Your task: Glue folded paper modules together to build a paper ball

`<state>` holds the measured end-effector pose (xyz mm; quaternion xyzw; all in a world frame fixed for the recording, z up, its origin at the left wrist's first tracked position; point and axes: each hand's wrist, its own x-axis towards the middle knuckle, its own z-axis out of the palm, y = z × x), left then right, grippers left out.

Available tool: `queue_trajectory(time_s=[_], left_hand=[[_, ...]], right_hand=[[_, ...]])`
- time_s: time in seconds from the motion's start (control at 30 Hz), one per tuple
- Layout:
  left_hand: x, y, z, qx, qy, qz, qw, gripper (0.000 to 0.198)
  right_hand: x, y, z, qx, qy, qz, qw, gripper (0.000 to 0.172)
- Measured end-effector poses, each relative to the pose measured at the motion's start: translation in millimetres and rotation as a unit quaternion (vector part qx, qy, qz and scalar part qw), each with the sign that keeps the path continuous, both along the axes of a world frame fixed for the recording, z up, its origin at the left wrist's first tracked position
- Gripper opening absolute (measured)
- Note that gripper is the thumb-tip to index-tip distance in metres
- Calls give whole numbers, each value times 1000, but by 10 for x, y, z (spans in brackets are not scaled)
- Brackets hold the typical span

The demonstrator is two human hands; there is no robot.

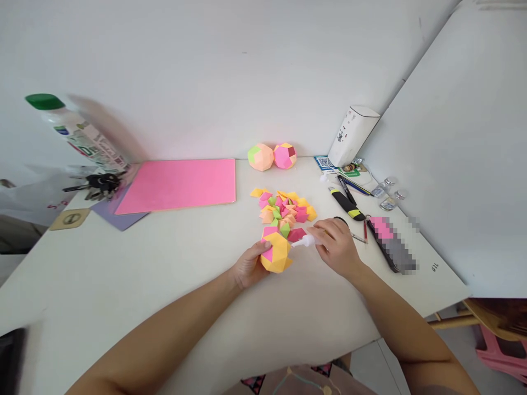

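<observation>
Yellow and pink facets make up the folded paper ball (278, 257), which my left hand (252, 266) grips from its left side, thumb on the front. My right hand (338, 247) is closed around a small white glue bottle (308, 240); its narrow nozzle points left at the ball's right edge, and I cannot tell whether it touches. Just beyond the ball lies a pile of folded paper pieces (286, 208) in yellow, pink, peach and green. Two similar paper balls stand against the wall, a peach and green one (261, 157) and a pink and yellow one (285, 156).
At the left are a pink sheet (185, 184), a spray bottle (88, 134) and keys (102, 184). To the right lie a black and yellow cutter (346, 204), pens, small glass jars (389, 202), a phone-like item (391, 244) and a tall white box (353, 134).
</observation>
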<state>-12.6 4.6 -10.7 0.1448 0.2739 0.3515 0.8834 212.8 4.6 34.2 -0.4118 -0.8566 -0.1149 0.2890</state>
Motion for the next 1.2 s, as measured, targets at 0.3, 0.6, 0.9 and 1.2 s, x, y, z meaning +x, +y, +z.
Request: queue_trajectory(time_s=[0.3, 0.6, 0.9, 1.2], left_hand=[[1, 4, -1, 8, -2, -6, 1000, 36], [-7, -6, -20, 24, -16, -13, 1000, 32], [-4, -12, -2, 43, -26, -17, 999, 31], [-20, -6, -55, 36, -15, -21, 999, 30]], right_hand=[[-54, -23, 5, 39, -9, -15, 999, 35], [-77, -41, 25, 48, -11, 6, 999, 32], [-52, -43, 18, 28, -1, 42, 999, 33], [-55, -42, 6, 18, 14, 14, 1000, 38]])
